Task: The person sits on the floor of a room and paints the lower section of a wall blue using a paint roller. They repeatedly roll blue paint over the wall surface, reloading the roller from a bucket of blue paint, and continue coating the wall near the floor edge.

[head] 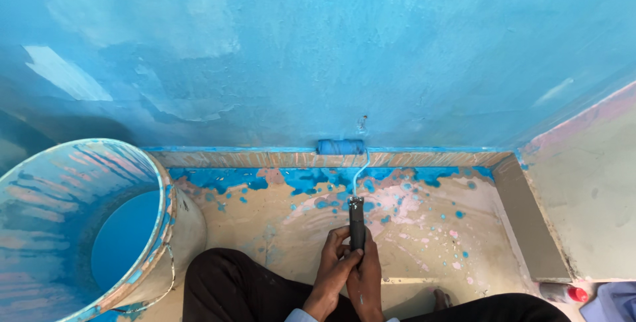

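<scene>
Beyond fingers, small paint roller [340, 146] pressed at wall's [318, 50] foot, above skirting strip [265, 159]. Left hand [331, 266] and right hand [366, 275] both wrapped tight round dark handle. Wall mostly blue, patchy upper left; bottom edge in progress. Bucket [40, 189] of blue paint far left of fingers.

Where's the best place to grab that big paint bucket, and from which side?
Grip the bucket by its upper rim or thin wire handle, coming from above on the side nearest the knee. It stands upright, open, with blue paint inside, so keep it level.

A paint-spattered tan floor [424, 242] carries a paint bucket [86, 222] at left, holding blue paint.
</scene>
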